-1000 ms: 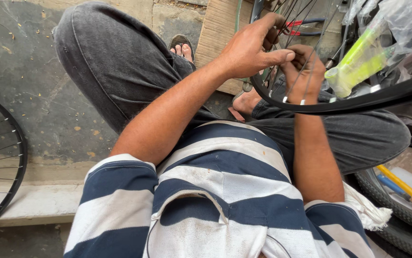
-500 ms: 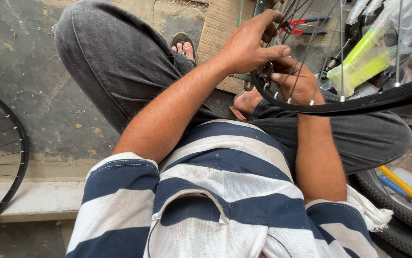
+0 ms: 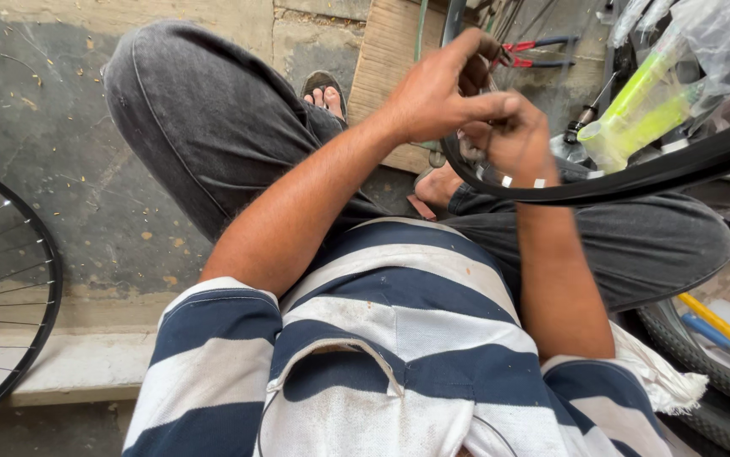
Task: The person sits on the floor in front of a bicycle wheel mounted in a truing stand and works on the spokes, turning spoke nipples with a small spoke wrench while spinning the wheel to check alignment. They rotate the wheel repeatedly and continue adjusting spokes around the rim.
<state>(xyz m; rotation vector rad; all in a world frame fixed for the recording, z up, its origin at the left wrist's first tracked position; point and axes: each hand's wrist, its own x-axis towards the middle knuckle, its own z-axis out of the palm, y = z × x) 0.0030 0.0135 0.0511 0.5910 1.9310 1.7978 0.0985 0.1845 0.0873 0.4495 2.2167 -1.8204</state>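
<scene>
- While the person sat cross-legged on the concrete floor, both hands met at the near edge of a black bicycle rim held over the lap.
- The left hand reached across from above, its fingers curled together and its thumb pressed against the other hand.
- The right hand gripped the rim from below, fingers bunched tight; whether they pinched a small part, I could not tell.
- The rim curved from the hands out to the right, above the grey trouser knee.
- Red-handled pliers lay beyond the hands.
- A yellow-green bottle lay just past the rim.
- A spoked wheel stood well apart, far left.
</scene>
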